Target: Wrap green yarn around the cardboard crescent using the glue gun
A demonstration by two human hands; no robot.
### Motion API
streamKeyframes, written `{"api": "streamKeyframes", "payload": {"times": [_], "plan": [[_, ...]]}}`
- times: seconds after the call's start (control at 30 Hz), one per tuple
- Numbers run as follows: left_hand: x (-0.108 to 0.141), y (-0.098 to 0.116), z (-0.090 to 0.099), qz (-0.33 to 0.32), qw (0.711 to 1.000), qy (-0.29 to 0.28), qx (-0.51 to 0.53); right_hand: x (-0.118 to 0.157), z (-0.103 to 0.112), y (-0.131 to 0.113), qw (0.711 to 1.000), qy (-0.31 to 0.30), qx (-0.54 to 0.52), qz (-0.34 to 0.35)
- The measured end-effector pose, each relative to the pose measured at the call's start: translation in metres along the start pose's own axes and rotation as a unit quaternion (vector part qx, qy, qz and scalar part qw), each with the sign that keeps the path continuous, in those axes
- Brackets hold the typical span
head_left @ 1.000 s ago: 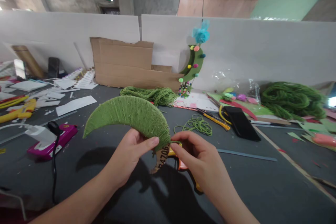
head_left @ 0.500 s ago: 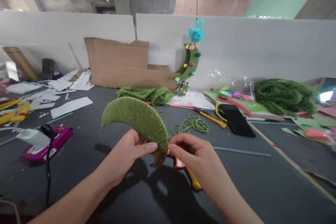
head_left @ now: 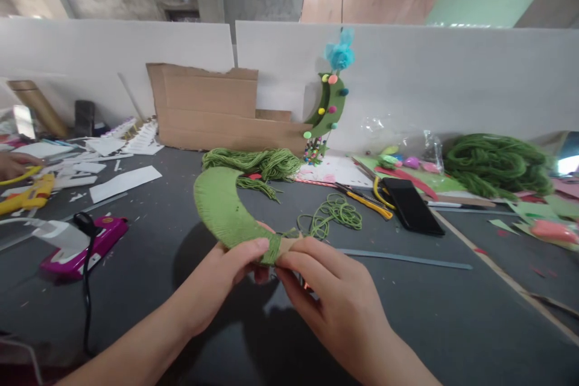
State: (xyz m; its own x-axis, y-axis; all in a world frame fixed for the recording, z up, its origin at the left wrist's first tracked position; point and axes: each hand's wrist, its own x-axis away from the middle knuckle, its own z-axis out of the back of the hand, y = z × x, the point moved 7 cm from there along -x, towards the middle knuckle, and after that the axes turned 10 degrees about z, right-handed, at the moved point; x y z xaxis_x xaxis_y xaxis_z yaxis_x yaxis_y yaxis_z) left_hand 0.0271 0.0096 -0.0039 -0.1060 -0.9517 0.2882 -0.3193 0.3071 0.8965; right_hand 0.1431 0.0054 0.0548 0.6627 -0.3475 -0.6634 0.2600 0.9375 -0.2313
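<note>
A crescent (head_left: 217, 202) of cardboard, covered in green yarn, is held above the dark table. My left hand (head_left: 226, 271) grips its lower part, thumb on the upper face. At the right end a bit of bare brown cardboard shows, and my right hand (head_left: 325, 283) pinches there with fingers closed. Whether a strand of yarn lies between those fingers is hidden. Loose green yarn (head_left: 335, 216) lies in loops just beyond my right hand. A thicker green yarn bundle (head_left: 253, 163) rests behind the crescent. An orange-red thing beneath my right hand is mostly covered.
Behind stands a decorated green crescent (head_left: 335, 105) with pom-poms and a blue flower. A phone (head_left: 411, 205), a yellow utility knife (head_left: 366, 202) and a metal strip (head_left: 407, 258) lie right. Leftward are a magenta power strip (head_left: 90, 247), a yellow glue gun (head_left: 34, 196) and another person's hand (head_left: 18, 166).
The crescent has turned to show its broad flat face, its bare end now pointing right. My right hand has moved onto that end. At far left, another person's hand has come in at the yellow tool.
</note>
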Motion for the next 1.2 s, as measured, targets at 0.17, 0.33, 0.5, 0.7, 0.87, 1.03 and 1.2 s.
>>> {"api": "streamKeyframes", "payload": {"times": [0.17, 0.33, 0.5, 0.7, 0.87, 1.03, 1.2], "plan": [[-0.003, -0.001, -0.001, 0.015, 1.000, -0.008, 0.014, 0.000, 0.005, 0.002, 1.000, -0.009, -0.005, 0.003], [-0.004, 0.003, 0.000, 0.008, 0.999, 0.009, 0.043, 0.001, 0.008, 0.006, 0.999, 0.016, -0.017, -0.030], [-0.001, 0.009, 0.003, -0.029, 0.996, 0.048, 0.063, 0.006, 0.000, 0.012, 0.994, 0.011, 0.040, -0.103], [0.000, 0.006, 0.005, -0.057, 0.993, 0.079, 0.061, 0.005, -0.006, 0.002, 0.990, 0.034, 0.101, -0.091], [0.005, 0.010, 0.009, -0.114, 0.981, 0.146, -0.057, 0.000, -0.005, -0.005, 0.994, 0.056, 0.075, -0.058], [0.011, 0.015, 0.004, -0.105, 0.965, 0.159, -0.182, 0.000, 0.003, 0.001, 0.995, 0.066, 0.033, -0.061], [0.010, 0.011, 0.001, -0.061, 0.973, 0.140, -0.173, -0.002, 0.013, 0.003, 0.995, 0.081, 0.051, -0.039]]}}
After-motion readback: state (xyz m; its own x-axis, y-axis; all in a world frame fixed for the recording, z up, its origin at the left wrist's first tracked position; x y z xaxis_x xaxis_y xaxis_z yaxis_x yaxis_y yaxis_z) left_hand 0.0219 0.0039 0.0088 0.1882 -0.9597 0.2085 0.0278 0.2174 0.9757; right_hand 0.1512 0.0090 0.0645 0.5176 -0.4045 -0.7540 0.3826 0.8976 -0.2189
